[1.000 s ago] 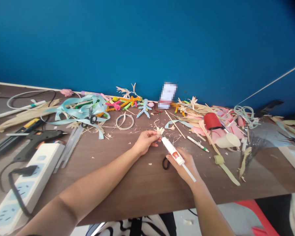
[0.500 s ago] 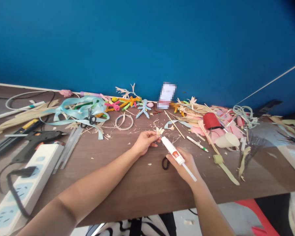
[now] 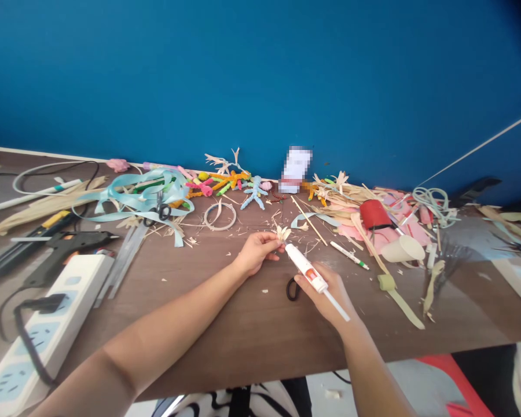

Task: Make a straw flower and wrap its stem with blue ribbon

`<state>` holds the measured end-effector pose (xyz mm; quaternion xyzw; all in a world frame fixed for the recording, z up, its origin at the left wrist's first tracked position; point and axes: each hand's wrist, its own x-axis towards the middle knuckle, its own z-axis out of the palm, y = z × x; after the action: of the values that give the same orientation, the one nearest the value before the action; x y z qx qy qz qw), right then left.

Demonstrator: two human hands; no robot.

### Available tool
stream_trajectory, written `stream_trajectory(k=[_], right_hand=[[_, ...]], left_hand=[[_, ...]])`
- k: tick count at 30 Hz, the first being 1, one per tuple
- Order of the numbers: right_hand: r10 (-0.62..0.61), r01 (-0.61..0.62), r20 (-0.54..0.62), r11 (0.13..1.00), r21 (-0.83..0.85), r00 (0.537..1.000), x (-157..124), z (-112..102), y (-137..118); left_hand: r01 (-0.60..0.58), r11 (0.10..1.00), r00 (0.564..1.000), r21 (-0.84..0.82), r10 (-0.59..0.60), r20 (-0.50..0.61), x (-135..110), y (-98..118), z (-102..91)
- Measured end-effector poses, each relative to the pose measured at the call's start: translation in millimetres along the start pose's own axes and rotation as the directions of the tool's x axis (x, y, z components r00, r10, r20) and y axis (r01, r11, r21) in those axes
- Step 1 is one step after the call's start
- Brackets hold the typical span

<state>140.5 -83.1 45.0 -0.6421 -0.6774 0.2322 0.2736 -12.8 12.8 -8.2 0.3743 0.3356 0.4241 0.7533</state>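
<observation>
My left hand (image 3: pixel 257 251) is closed in a pinch on a small pale straw flower (image 3: pixel 282 233), held just above the brown table (image 3: pixel 226 324). My right hand (image 3: pixel 327 292) grips a white glue tube (image 3: pixel 309 273) with an orange label. The tube's nozzle touches the base of the flower. Under my right hand a small black loop (image 3: pixel 292 289) lies on the table.
A white power strip (image 3: pixel 47 324) and a black glue gun (image 3: pixel 67 246) lie at the left. Light blue ribbon with scissors (image 3: pixel 156 209), coloured pipe-cleaner figures (image 3: pixel 226 182), a red cup (image 3: pixel 374 213), a white paper cup (image 3: pixel 403 249) and straw scraps crowd the back. Another person's hand shows at the far right edge.
</observation>
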Motion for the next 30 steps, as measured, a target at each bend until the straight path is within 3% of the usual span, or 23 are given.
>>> stream_trajectory(k=[30], right_hand=[[0.01,-0.009,-0.027,0.999,0.043,1.0,-0.1,2.1,1.1]], left_hand=[[0.016,1.0,1.0,-0.006,-0.016,-0.001,0.0,2.1,0.7]])
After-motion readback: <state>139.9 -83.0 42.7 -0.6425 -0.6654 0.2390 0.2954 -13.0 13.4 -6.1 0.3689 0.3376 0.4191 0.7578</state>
